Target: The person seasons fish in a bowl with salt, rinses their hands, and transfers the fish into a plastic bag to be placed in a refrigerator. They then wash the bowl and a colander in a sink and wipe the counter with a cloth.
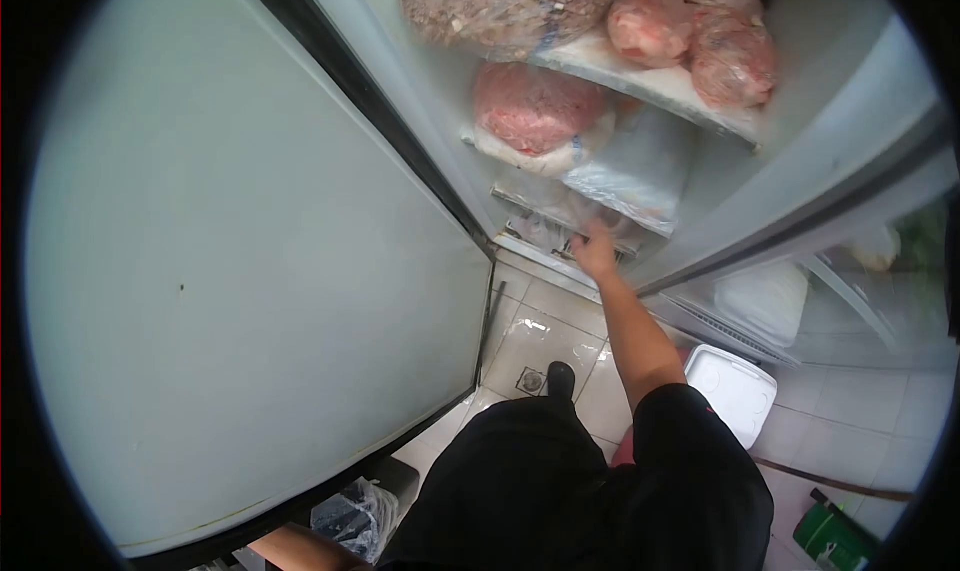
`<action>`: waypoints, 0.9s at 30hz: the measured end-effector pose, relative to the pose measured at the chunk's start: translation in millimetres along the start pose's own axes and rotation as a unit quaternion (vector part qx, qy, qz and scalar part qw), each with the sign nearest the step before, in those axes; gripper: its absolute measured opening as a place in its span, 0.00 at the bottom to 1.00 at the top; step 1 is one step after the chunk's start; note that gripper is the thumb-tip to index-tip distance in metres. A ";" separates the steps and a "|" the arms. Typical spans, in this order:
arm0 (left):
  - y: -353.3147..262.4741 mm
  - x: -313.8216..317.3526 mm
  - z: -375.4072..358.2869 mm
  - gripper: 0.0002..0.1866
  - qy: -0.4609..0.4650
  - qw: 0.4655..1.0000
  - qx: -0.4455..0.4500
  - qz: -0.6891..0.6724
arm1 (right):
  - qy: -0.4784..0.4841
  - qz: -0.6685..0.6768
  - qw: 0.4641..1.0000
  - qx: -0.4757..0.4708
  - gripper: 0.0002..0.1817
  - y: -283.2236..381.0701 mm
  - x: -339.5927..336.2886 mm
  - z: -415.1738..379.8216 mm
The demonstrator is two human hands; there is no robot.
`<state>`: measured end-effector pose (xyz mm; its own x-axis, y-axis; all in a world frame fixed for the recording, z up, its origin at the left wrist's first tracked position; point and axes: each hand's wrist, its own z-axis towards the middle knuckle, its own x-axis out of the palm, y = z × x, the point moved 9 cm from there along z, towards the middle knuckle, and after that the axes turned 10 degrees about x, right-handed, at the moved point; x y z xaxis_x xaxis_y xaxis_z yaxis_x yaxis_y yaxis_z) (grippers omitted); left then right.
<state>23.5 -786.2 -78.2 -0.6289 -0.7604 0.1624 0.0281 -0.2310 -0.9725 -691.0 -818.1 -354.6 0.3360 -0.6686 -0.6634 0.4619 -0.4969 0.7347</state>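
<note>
Bagged items [540,232] lie low in the cabinet [820,101] near the right hand [596,253], whose grip I cannot tell.

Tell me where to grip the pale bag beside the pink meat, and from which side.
Grip the pale bag by its front edge, probably best with the right hand from the open front: that end faces out, uncovered, while the pink meat sits at its left.

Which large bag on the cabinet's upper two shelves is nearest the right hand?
The whitish bag, right of the round pink bag; in the picture its lower edge comes close to the right hand, while the others sit higher up.
</note>
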 end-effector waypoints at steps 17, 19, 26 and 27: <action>-142.1 147.3 -6.3 0.19 0.412 0.830 0.055 -0.371 | 0.224 -0.080 0.925 0.296 0.31 -41.2 -175.9 -377.1; -194.5 152.7 -74.2 0.18 0.500 0.752 0.123 -0.411 | 0.193 -0.015 0.931 0.308 0.30 -23.0 -211.1 -419.3; -261.1 191.7 -193.6 0.19 0.626 0.641 0.376 -0.236 | -0.018 0.067 0.954 0.292 0.26 42.4 -333.4 -551.2; -264.9 192.8 -215.0 0.19 0.654 0.638 0.337 -0.227 | -0.054 0.078 0.958 0.272 0.26 43.5 -344.0 -570.4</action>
<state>-272.3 -741.1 174.9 -0.7889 0.5332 -0.3054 -0.3366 -0.7908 -0.5112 -318.2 -294.2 -175.3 0.2665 -0.7966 -0.5425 -0.0922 -0.5814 0.8084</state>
